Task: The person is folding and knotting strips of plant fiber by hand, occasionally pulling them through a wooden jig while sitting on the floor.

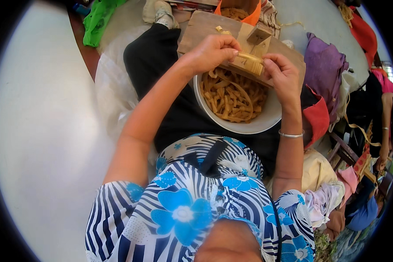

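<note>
A short, pale yellow-brown strip (249, 56) is stretched between my two hands. My left hand (210, 53) pinches its left end between thumb and fingers. At the other end, my right hand (283, 74) grips it with thumb and forefinger. Beneath the strip is a wooden board (197, 32) with an upright wooden block (256, 36) fixed on it. Small yellow bits (223, 30) lie on the board, above my left hand. Under the board's near edge, between my forearms, a white bowl (240, 129) holds many curled brown strips (233, 98); I cannot make out their exact kind.
Beyond the board stands an orange container (251, 18) with more brown pieces. Purple cloth (323, 61) and a red cloth (316, 120) lie to the right. Another person's arm (386, 126) shows at the far right. A green bag (98, 24) lies at the upper left.
</note>
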Tool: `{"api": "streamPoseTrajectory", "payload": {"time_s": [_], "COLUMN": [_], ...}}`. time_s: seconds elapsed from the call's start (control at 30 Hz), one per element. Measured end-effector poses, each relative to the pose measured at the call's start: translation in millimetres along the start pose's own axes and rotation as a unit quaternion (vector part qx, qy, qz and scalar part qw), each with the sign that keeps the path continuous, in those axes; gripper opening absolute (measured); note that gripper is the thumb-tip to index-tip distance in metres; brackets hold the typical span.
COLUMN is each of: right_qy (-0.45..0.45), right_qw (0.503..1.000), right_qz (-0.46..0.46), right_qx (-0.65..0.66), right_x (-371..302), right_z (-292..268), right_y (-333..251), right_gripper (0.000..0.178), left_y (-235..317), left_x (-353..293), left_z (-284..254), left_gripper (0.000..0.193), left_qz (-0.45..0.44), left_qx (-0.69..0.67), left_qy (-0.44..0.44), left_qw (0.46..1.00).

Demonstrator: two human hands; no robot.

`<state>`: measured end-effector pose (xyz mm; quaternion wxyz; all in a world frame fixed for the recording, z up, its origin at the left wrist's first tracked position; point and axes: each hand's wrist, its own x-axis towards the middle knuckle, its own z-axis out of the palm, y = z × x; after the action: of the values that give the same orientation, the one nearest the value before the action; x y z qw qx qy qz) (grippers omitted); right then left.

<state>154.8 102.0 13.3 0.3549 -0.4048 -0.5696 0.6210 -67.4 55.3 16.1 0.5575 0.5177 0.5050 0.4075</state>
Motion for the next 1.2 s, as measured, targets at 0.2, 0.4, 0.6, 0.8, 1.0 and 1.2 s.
{"api": "streamPoseTrajectory", "payload": {"time_s": [0.2,0.4,0.6,0.8,1.0,1.2], "right_qy": [0.065,0.058,0.125,0.088,-0.052,-0.209], "right_qw": [0.994,0.94,0.832,0.909,0.958,0.944], "right_qz": [-0.051,-0.135,-0.351,-0.241,-0.03,0.087], "right_qx": [-0.072,-0.307,-0.411,-0.329,-0.282,0.241], "right_x": [16.1,15.2,-13.5,-26.2,-40.5,-92.4], "right_z": [1.1,-3.0,13.1,37.2,8.6,24.4], "right_y": [7.3,31.7,-4.4,-9.9,-11.5,-54.9], "right_gripper": [0.011,0.012,0.014,0.011,0.02,0.02], "left_y": [-2.5,-28.2,-7.2,8.0,22.9,21.6], "left_x": [23.9,34.7,-2.1,-24.0,-32.7,-32.1], "left_z": [-0.9,-1.4,24.8,62.0,31.9,60.4], "left_gripper": [0.015,0.013,0.012,0.019,0.022,0.029], "left_qz": [-0.005,0.045,0.017,-0.065,0.004,0.029], "left_qx": [0.023,0.306,0.162,-0.104,0.111,-0.162], "left_qy": [0.024,0.141,0.129,0.044,0.01,-0.088], "left_qw": [0.999,0.941,0.978,0.991,0.994,0.982]}}
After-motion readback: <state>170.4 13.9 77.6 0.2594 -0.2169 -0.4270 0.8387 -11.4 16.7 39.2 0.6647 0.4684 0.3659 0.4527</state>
